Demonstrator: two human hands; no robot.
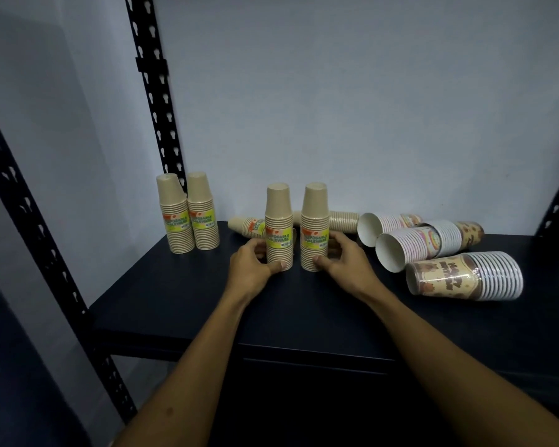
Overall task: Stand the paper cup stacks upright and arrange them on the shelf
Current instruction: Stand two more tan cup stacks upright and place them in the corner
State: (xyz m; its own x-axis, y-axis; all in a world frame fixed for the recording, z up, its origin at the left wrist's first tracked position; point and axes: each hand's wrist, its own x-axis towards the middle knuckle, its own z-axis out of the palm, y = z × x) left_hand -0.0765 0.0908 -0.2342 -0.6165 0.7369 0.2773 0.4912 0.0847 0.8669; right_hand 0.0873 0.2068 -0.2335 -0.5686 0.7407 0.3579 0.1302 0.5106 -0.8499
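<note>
Kraft stacks: four upright, five lying.
Your left hand [250, 264] and right hand [344, 261] each grip one upright stack; patterned stacks [465, 275] wait on the shelf [175, 304].

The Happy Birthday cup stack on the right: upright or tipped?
Tipped. The Happy Birthday cup stack lies on its side on the shelf, rims facing sideways.

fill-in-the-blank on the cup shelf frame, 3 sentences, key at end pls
1. The left hand grips a tan cup stack that stands ____.
2. By the rear post, ____ tan stacks already stand together.
3. The birthday-print stack at right lies on its ____.

Missing words: upright; two; side
</note>
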